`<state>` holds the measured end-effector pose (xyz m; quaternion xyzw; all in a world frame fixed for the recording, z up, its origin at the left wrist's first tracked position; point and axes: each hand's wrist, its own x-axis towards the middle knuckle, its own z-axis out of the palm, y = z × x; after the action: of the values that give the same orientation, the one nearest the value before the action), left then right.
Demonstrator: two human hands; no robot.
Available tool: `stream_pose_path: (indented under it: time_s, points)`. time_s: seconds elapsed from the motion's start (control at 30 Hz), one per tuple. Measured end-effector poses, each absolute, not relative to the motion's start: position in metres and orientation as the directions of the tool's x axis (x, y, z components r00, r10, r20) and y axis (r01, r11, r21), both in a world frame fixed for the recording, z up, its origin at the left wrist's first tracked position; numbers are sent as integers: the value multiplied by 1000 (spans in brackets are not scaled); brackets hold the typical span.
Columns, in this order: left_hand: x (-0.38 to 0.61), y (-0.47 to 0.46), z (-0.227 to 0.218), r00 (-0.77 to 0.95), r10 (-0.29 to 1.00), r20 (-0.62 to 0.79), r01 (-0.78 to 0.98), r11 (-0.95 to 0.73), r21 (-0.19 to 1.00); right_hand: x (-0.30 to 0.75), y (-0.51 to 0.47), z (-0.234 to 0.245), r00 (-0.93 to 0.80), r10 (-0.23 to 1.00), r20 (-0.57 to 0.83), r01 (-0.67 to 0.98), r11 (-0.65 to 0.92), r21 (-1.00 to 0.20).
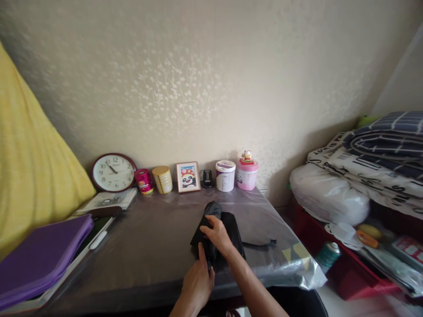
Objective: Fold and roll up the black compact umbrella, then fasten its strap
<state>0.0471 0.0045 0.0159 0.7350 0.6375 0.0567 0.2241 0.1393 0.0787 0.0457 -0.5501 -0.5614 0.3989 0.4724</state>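
Note:
A black folding umbrella (233,226) lies loosely gathered on the near part of the table, its dark fabric spread to both sides. A thin black strap (259,244) trails from it to the right. My left hand (198,279) is closed around its near end, with the index finger stretched forward along the fabric. Across the middle of the bundle lies my right hand (216,231), its thumb and fingers bent over the folds. The handle is mostly hidden by my left hand.
Along the wall stand a clock (114,172), several tins, a framed panda picture (188,177) and a pink tub (247,175). Purple folders (46,251) lie at the left. A red bin (350,273) and stacked bedding (373,154) are right of the plastic-covered table (148,246).

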Motion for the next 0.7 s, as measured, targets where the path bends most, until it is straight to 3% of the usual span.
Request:
stream_pose_path:
  time_s: [0.3,0.47,0.7]
  points:
    - [47,4,19,154,961,-231,925,-57,377,132,87,45,-59,996,60,705,84,-705]
    - [45,-1,23,130,971,-201,914,-39,403,127,85,50,-100,995,27,799,96,-594]
    - [45,-3,19,145,972,-182,918,-64,391,129,87,55,-177,984,-3,831,148,-536]
